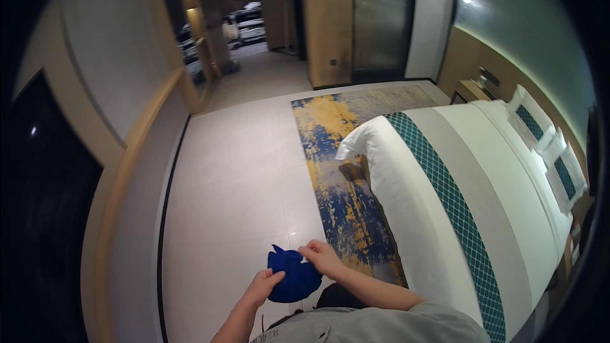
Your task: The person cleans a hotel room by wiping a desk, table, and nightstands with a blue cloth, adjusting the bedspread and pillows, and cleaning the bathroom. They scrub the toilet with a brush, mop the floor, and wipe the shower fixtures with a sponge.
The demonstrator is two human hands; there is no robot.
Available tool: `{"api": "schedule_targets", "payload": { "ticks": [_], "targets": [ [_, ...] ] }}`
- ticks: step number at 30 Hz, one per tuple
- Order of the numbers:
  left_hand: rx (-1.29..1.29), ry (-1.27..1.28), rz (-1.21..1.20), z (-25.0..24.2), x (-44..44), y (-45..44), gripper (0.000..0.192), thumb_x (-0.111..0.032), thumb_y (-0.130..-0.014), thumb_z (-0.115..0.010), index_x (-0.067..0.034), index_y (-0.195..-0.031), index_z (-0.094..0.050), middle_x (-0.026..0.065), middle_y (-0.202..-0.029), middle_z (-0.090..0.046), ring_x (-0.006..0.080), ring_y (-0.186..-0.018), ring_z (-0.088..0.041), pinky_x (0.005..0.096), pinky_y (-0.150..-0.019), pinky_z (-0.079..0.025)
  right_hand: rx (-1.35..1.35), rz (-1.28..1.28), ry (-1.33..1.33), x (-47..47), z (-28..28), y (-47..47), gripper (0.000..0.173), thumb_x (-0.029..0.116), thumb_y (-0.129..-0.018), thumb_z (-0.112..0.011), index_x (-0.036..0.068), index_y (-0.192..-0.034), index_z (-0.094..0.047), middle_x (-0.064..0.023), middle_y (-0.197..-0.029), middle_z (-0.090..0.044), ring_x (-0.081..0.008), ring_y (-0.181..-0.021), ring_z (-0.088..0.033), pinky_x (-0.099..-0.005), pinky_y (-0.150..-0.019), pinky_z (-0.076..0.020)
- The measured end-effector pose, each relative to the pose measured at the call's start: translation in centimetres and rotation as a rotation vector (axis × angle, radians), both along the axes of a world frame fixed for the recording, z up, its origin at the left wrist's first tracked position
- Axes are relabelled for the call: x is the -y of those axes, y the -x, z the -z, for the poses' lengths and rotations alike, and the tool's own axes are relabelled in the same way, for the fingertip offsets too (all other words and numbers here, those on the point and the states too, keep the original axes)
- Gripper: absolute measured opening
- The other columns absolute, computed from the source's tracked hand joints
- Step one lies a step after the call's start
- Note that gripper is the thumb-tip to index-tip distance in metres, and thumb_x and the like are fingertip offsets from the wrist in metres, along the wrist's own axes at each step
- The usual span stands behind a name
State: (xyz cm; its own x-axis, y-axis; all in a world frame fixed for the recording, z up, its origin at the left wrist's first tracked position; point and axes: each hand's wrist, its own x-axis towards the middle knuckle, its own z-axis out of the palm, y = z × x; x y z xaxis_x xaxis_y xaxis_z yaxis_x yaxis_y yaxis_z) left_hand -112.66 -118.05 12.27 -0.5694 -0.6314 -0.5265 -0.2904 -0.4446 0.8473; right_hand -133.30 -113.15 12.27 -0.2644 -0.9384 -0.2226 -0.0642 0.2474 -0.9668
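A bunched blue cloth (294, 278) hangs between my two hands, low in the head view and just in front of my grey shirt. My left hand (265, 284) grips its left edge, with the thumb lying on top of the fabric. At the cloth's upper right edge, my right hand (320, 257) pinches the fabric between thumb and fingers. A small pointed corner of the cloth sticks up at its top left. Part of each hand's fingers is hidden by the cloth or by the hand itself.
A bed with white bedding (481, 147) and a green patterned runner (450, 195) stands to the right, on a blue and yellow rug (343, 200). Pale floor tiles (238, 176) run along the left wall. Beyond lies a passage with a loaded cart or shelf (251, 24). A nightstand (471, 90) adjoins the bed.
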Motion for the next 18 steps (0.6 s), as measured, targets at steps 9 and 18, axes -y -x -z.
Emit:
{"api": "schedule_targets", "payload": {
  "ticks": [9,18],
  "targets": [
    [0.142,0.436,0.097,-0.5,31.2,24.1,0.015,-0.016,-0.082,-0.063,-0.004,-0.090,-0.064,0.0036,-0.073,-0.063,0.0118,-0.069,-0.058,0.0246,-0.065,-0.047,-0.207,-0.749,-0.104,22.6,3.3,23.5,0.065,0.051,-0.074,-0.067,-0.001,-0.111,-0.055,-0.0087,-0.083,-0.058,-0.0150,-0.074,-0.054,-0.0294,-0.065,-0.0433],
    [0.206,0.984,-0.236,-2.9,57.0,41.6,0.018,-0.012,-0.087,-0.051,-0.005,-0.096,-0.065,0.0083,-0.068,-0.061,0.0178,-0.065,-0.057,0.0300,-0.062,-0.045,-0.852,-0.444,-0.215,45.3,6.7,47.2,0.029,0.026,-0.076,-0.053,0.007,-0.094,-0.065,-0.0208,-0.090,-0.060,-0.0370,-0.088,-0.059,-0.0467,-0.073,-0.0480]
  ]
}}
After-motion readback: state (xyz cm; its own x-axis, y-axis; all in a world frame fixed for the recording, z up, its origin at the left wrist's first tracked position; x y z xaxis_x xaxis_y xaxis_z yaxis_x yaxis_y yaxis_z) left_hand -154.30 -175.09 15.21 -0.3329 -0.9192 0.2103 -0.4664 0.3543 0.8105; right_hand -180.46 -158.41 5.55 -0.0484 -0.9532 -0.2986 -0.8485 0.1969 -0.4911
